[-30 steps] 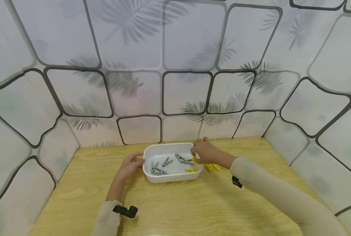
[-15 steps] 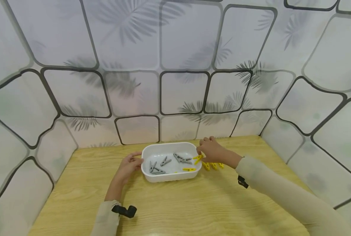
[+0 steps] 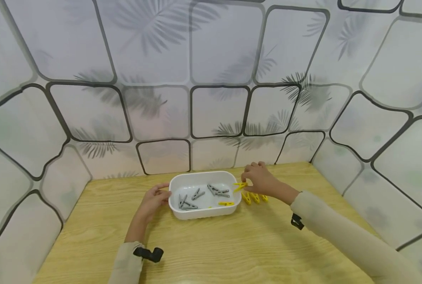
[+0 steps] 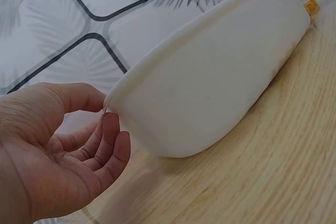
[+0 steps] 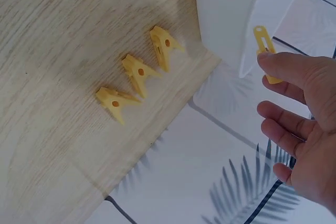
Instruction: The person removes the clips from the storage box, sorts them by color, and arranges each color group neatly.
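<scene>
Head view, white tub holding grey pegs, one yellow peg

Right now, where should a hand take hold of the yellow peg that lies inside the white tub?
Probably from above, pinching the long sides of the yellow peg. It lies flat on the floor of the white tub, near the front wall, apart from the grey pegs.

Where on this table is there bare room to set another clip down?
The wooden table is bare in front of the white tray toward the camera, and left of the left hand. It is crowded right of the tray: three yellow clips lie under the right hand, which pinches a yellow clip.
</scene>
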`<state>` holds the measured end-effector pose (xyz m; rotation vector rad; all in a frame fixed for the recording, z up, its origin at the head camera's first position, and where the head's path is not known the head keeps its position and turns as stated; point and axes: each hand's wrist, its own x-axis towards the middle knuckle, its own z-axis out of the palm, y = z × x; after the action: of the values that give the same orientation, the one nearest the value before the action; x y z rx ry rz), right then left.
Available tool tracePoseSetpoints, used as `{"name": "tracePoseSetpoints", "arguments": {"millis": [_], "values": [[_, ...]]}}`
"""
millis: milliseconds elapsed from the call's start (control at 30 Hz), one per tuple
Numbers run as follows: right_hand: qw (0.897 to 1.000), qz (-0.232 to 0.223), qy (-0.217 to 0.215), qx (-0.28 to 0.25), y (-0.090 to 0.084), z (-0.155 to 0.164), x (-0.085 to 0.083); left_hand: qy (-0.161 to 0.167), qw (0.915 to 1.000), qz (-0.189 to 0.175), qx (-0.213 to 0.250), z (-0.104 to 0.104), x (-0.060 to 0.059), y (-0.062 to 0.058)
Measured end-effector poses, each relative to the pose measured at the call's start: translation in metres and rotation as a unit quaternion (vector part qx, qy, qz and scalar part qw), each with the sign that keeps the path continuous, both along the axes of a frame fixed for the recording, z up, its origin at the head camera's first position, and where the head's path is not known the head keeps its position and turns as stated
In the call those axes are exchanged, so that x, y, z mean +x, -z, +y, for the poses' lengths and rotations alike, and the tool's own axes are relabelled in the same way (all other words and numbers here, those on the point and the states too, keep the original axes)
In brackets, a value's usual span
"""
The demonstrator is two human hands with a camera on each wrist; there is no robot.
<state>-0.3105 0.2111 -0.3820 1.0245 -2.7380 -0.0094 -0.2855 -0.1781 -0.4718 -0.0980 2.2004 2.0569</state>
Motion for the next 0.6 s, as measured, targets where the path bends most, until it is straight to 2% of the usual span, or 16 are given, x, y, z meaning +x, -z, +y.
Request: {"name": "tracePoseSetpoints", "arguments": {"millis": [333, 600], "values": [[0.992, 0.065, 0.055, -0.090, 0.009, 0.027, 0.000, -0.001, 1.0000, 0.002, -0.007, 0.000, -0.002, 0.000], [0.983, 0.088, 0.086, -0.133, 0.033, 0.056, -0.001, -0.002, 1.0000, -0.005, -0.003, 0.000, -0.003, -0.001]]}}
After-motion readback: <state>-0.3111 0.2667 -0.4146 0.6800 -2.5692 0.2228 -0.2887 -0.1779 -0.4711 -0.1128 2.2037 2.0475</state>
